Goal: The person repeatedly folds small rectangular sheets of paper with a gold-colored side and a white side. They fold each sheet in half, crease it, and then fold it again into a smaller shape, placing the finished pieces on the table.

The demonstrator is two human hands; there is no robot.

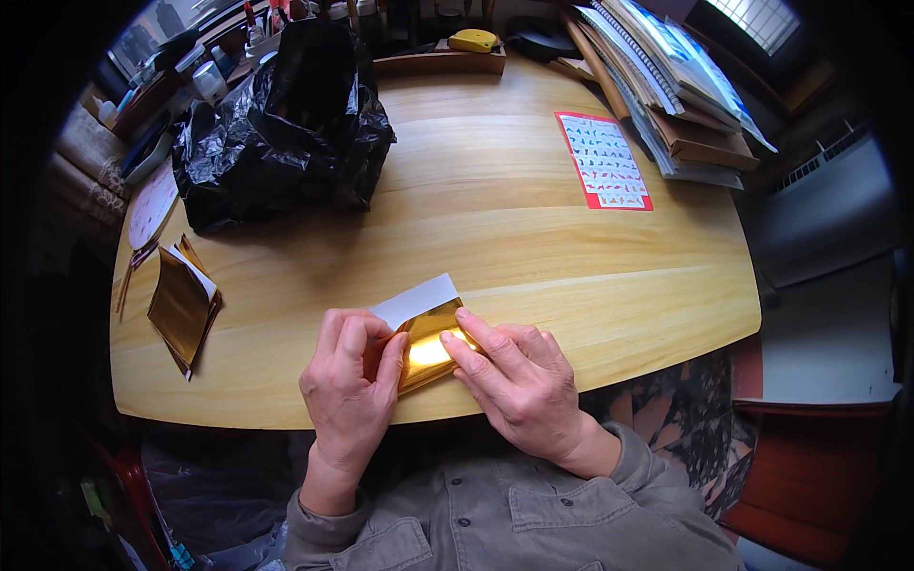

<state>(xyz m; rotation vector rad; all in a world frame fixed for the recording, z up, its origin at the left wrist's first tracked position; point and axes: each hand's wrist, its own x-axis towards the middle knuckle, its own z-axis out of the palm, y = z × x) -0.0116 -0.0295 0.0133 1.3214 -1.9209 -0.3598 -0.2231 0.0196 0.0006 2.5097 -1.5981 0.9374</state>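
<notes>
A stack of shiny gold foil paper (428, 350) lies near the front edge of the wooden table (514, 243). Along its far side shows a white strip (418, 300), the pale back of a sheet. My left hand (353, 378) pinches the left edge of the gold paper between thumb and fingers. With fingertips spread on its right part, my right hand (518, 378) presses the paper from above. The palm hides the stack's lower right corner. Further left, more gold sheets (178, 307) with white backs lie in a loose pile.
A crumpled black plastic bag (285, 135) stands at the back left, beside a round pinkish fan (153, 203). A red-bordered printed sheet (607, 160) lies at the right. Behind it are stacked notebooks and folders (664, 86). A yellow tape measure (473, 41) rests at the back.
</notes>
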